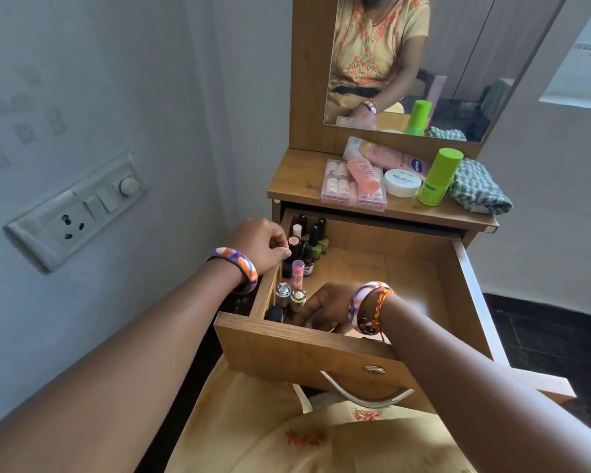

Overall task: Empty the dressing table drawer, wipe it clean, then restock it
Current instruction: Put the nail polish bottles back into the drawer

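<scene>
the left hand (261,242) sits at the drawer's left wall, fingers curled, thumb and fingertips pinching the top of a dark lipstick (293,245) that stands upright among the bottles there. the right hand (325,307) reaches down into the front left corner of the drawer (389,264), fingers curled low behind the front panel; whether it holds anything cannot be told, since the panel hides the fingertips. both wrists wear orange, purple and white bangles, and the right also has a braided thread band

along the drawer's left side stands a row of small cosmetics: dark-capped nail polish bottles (313,237) toward the back, a pink-capped tube (298,273) in the middle, and two clear-topped lipsticks (290,293) nearer the front, just beside the right hand. the rest of the drawer floor is bare wood. a curved metal handle (365,392) hangs on the drawer front

on the dressing table top (290,180) above lie a clear plastic case of small bottles (348,191), a pink tube (364,174) resting across it, a pale lotion bottle (386,153) behind, a white nail polish remover tub (402,182), an upright lime green bottle (439,175), and a folded green checked cloth (480,191) at the right end. a mirror (440,56) rises behind
</scene>
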`<action>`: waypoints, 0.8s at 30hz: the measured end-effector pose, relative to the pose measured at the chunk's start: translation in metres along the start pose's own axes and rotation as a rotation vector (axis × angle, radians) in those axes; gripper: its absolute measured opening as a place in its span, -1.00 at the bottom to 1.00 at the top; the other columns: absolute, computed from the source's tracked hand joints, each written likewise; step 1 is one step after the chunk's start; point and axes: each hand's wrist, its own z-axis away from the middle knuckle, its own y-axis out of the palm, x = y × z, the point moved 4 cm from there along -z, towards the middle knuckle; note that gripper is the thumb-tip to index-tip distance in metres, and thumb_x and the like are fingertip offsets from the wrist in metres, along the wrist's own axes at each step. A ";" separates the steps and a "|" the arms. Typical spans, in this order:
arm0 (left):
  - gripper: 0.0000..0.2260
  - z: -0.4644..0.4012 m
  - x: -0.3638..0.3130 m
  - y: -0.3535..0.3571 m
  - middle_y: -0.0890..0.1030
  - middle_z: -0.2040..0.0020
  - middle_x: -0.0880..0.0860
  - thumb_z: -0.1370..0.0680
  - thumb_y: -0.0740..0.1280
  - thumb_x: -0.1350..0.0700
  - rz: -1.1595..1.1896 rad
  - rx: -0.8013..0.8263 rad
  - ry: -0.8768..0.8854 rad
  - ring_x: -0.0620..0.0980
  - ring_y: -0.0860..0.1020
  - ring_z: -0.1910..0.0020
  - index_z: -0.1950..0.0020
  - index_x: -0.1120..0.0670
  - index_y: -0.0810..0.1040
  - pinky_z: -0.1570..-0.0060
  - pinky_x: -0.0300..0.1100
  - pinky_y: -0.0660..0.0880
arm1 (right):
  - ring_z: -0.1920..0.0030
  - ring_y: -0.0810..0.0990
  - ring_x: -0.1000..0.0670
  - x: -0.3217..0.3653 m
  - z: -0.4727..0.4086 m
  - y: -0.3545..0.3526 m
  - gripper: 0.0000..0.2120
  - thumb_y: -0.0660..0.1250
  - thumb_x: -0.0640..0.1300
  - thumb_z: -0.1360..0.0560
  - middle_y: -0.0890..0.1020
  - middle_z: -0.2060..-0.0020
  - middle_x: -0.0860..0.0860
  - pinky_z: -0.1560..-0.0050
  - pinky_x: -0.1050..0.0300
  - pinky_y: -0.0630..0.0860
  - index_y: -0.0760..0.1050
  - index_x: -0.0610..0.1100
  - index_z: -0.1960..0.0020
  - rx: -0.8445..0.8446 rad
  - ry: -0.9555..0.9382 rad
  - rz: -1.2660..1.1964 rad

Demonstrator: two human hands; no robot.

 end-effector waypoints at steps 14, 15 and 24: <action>-0.89 -0.004 0.016 0.006 0.65 0.07 0.10 -0.52 0.33 0.18 0.068 -0.095 -0.089 -0.08 0.50 0.18 0.07 0.18 0.63 0.36 -0.46 0.29 | 0.17 0.60 -0.07 0.002 -0.021 -0.001 -0.44 0.32 -0.50 -0.39 0.54 0.00 -0.08 0.29 0.16 0.63 0.46 -0.09 -0.31 -0.096 0.014 -0.366; -0.89 -0.004 0.017 0.006 0.65 0.06 0.10 -0.52 0.33 0.18 0.069 -0.095 -0.090 -0.08 0.50 0.19 0.07 0.18 0.63 0.36 -0.46 0.29 | 0.16 0.60 -0.08 0.002 -0.021 0.000 -0.43 0.32 -0.49 -0.40 0.54 -0.07 -0.11 0.29 0.17 0.63 0.45 -0.09 -0.32 -0.093 0.009 -0.341; -0.87 -0.004 0.018 0.007 0.66 0.04 0.13 -0.53 0.33 0.19 0.055 -0.083 -0.082 -0.08 0.49 0.18 0.04 0.20 0.64 0.18 -0.27 0.38 | 0.19 0.62 -0.09 0.004 -0.025 0.001 -0.45 0.30 -0.46 -0.43 0.54 -0.19 -0.20 0.45 0.31 0.59 0.42 -0.09 -0.35 -0.091 -0.024 -0.267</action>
